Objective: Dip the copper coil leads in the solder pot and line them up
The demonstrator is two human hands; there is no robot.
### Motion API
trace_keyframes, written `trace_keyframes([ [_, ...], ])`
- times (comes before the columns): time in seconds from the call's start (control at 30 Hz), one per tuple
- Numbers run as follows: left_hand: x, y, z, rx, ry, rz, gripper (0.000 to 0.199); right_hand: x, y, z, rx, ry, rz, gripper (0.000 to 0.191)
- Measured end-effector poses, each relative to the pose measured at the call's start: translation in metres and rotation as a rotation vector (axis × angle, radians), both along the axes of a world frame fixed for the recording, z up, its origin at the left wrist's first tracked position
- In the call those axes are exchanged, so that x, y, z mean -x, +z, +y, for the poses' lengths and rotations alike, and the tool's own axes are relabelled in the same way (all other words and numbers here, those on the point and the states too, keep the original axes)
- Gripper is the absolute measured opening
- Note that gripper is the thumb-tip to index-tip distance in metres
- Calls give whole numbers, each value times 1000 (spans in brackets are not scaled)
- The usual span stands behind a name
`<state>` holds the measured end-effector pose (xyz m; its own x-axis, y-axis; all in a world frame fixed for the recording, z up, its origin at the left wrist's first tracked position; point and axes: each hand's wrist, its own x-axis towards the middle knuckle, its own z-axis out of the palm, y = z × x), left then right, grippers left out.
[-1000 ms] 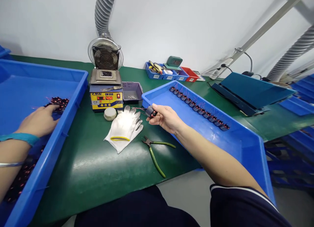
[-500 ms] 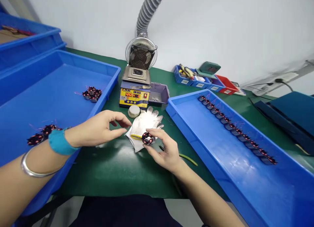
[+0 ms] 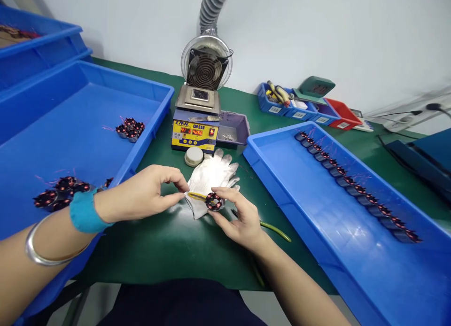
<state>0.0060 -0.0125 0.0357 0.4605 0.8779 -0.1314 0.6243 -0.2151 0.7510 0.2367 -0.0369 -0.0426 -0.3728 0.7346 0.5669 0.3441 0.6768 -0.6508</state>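
place: a workshop for electrical parts
bench (image 3: 158, 255): green top along a white wall (image 3: 299, 34)
duct (image 3: 213, 6): grey, ribbed, far middle, above a black fan guard (image 3: 205, 70)
unit (image 3: 193, 135): yellow front, red digits, below the guard
trays (image 3: 292, 171): blue, left and right, holding copper-wound parts (image 3: 132, 128), the right ones in a row
bins (image 3: 299, 113): small, labelled, far right
gloves (image 3: 209, 173): white, on the bench
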Motion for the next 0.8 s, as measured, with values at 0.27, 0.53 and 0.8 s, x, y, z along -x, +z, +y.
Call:
trace_keyframes([
  [0.27,-1,-4,-1,-48,-55,5,19,-1,-1,-2,-38,-2,-30,47],
  [0.53,1,-8,-3,-223,-173,6,12,-2,-1,-1,-108,31,-14,41],
  [0.8,3,-2,-5,-243,-232,-6,8,-3,4,-6,-101,75,-16,42],
])
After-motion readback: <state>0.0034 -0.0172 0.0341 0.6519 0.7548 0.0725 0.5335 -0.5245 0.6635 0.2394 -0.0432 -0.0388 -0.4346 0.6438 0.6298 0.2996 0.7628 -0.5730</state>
